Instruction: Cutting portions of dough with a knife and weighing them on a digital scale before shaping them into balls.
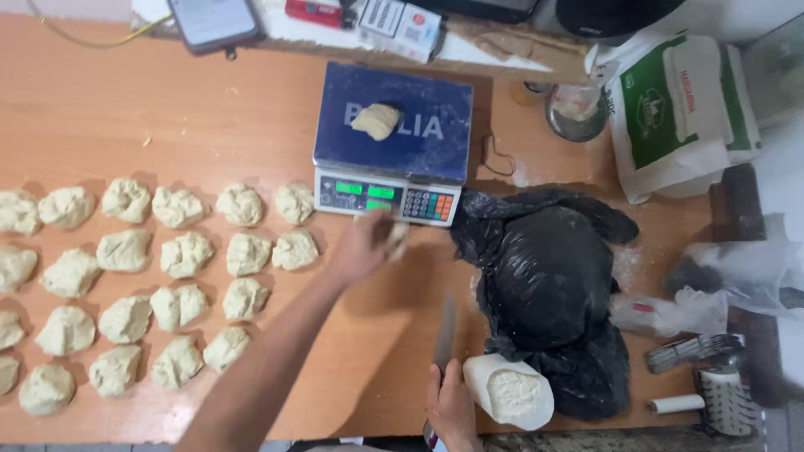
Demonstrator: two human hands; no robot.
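Note:
My left hand (362,247) reaches across the wooden table (251,109) just below the digital scale (419,142), blurred by motion. It holds a small pale dough piece (397,238) in its fingers. A single dough lump (377,120) lies on the scale's blue platform. At the bottom edge my right hand (453,408) grips a knife (444,335), with the blade pointing away from me and lying on the table. Right beside that hand rests a thick dough log (512,393) with its cut end facing up.
Several portioned dough lumps (184,255) lie in rows on the left of the table. A black plastic bag (544,285) sits under the log. A flour sack (678,109), a metal cup (576,113), a phone (213,21) and clear bags (737,268) line the far and right sides.

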